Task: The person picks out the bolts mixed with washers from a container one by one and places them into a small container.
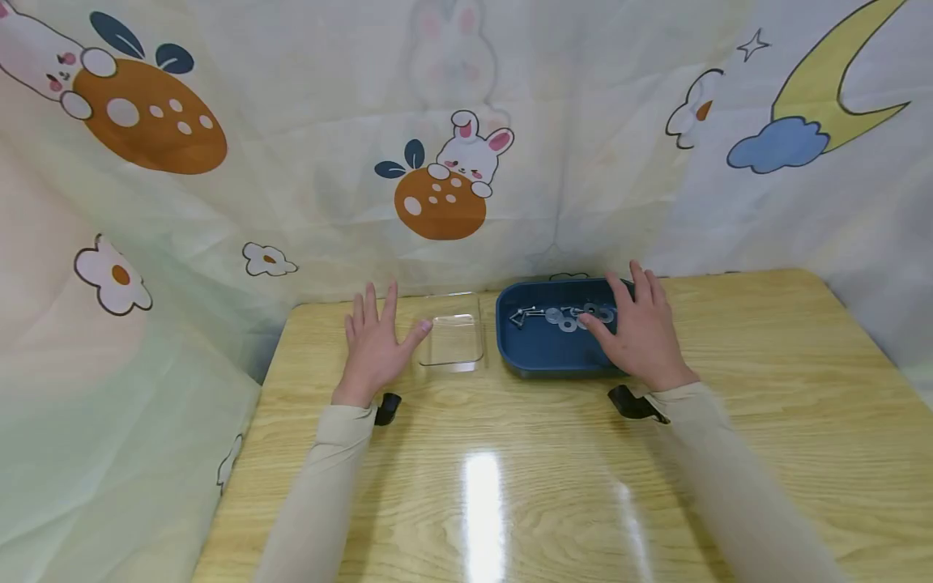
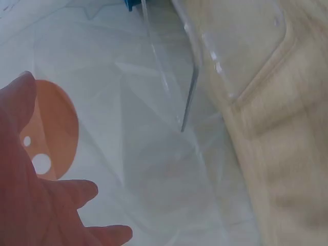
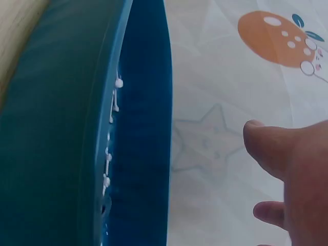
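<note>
A clear plastic box [image 1: 450, 356] stands near the back of the table, just right of my left hand [image 1: 375, 348]. The left thumb reaches over or beside the box's left edge; whether it touches, I cannot tell. My right hand [image 1: 645, 336] hovers over the right end of a dark blue tray [image 1: 554, 362], fingers spread and holding nothing. Inside the tray lie several small metal screws [image 1: 526, 314] and flat round washers [image 1: 568, 324]. In the right wrist view the tray's wall [image 3: 56, 128] hides most of them.
Behind the box and tray hangs a pale printed curtain [image 1: 328, 202], close to the table's back edge. The wooden table [image 1: 539, 470] extends toward me and to the right. Black straps [image 1: 632, 402] show at both wrists.
</note>
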A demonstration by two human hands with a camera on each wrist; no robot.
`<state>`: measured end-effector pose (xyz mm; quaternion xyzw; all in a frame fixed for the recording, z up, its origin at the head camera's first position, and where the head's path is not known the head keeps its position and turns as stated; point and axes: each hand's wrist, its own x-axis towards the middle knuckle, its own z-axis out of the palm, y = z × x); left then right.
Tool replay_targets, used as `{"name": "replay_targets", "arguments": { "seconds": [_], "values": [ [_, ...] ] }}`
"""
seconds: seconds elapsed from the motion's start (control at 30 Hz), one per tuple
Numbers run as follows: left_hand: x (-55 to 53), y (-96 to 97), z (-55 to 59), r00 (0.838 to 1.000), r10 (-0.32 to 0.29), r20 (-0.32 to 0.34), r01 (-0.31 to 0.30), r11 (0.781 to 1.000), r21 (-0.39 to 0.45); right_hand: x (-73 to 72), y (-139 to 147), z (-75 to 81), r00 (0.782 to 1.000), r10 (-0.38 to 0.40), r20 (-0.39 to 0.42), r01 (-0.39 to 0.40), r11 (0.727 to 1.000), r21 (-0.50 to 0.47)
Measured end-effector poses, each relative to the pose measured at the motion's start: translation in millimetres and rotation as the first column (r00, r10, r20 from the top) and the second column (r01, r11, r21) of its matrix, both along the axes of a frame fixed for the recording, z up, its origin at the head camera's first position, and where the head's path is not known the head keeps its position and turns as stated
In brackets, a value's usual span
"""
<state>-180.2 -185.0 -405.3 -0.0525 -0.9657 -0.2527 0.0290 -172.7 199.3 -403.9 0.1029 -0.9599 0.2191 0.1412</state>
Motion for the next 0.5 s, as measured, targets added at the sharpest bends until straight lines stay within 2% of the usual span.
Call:
{"name": "replay_targets", "arguments": {
  "seconds": [0.5],
  "values": [
    [-1.9,14.3,-25.6,0.997,-0.060,0.057,0.053,0.993,0.108,-7.6,-33,-5.8,0.995,0.079,0.067,-0.075,0.995,-0.064]
  ]
}}
